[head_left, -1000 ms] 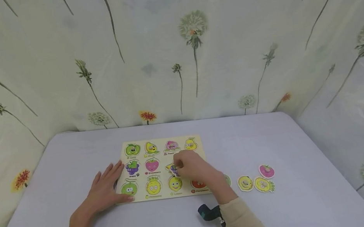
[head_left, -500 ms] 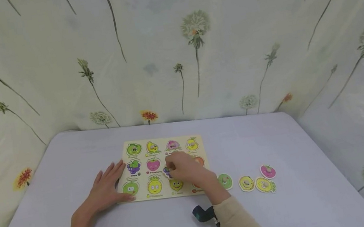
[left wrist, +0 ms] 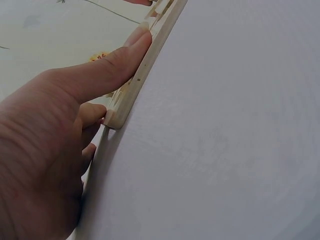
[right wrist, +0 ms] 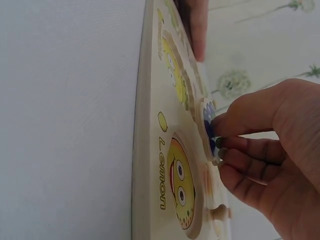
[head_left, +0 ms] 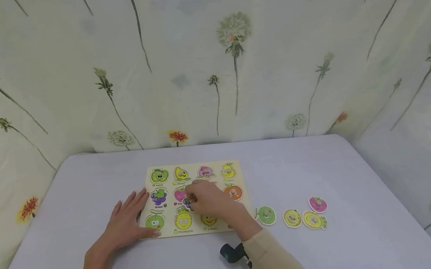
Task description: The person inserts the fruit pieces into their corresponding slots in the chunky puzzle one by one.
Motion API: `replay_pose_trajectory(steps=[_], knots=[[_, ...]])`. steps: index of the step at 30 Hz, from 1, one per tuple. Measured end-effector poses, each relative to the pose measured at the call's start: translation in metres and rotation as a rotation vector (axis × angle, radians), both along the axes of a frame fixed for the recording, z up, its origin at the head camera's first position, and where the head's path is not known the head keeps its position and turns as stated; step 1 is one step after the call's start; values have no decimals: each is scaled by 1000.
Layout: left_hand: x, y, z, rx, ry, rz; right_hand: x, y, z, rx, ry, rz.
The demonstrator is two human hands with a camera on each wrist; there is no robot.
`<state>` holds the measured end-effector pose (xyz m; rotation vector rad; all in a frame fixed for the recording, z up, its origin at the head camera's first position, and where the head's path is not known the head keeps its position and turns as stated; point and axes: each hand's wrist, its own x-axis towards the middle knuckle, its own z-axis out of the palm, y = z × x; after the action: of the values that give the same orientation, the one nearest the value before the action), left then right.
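Observation:
A wooden fruit puzzle board (head_left: 200,227) lies on the white table. My left hand (head_left: 125,220) rests at its left side, fingers straight, with the thumb (left wrist: 107,72) on the board's near left corner. Between thumb and fingertips, my right hand (head_left: 213,202) pinches a purple grape puzzle piece (right wrist: 207,127), partly hidden by the fingers. In the right wrist view the piece is tilted close over the board, beyond the lemon slot (right wrist: 180,185). In the head view it overlaps the strawberry slot (head_left: 180,194); the grape slot (head_left: 159,197) is left of it.
Right of the board lie loose pieces: a green round one (head_left: 267,215), a yellow lemon (head_left: 292,218), a pineapple (head_left: 314,220) and a pink one (head_left: 318,204). Pieces with knobs, such as the orange (head_left: 232,192), sit in the board. A flowered cloth (head_left: 193,100) hangs behind the table.
My right hand has moved left across the board with the grape piece, baring the orange piece and the green loose piece. The left hand has stayed in place.

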<state>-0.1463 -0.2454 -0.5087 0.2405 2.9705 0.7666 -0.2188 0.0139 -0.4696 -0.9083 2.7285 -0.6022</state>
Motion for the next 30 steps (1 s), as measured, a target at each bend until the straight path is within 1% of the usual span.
replay_pose_trajectory(steps=[4,11,19,24,30], knots=[[0,1,2,-6,7,-3,1,-4,3,8,-5,6],[-1,2,1,0,4,-8,2,-11,4,22,-1,22],[2,0,3,8,-17,5,0,-22,-2,0,17,52],[3,0,3,8,-18,5,0,-26,-5,5,26,47],[2,0,5,8,-8,-1,0,-30,-3,-13,13,23]])
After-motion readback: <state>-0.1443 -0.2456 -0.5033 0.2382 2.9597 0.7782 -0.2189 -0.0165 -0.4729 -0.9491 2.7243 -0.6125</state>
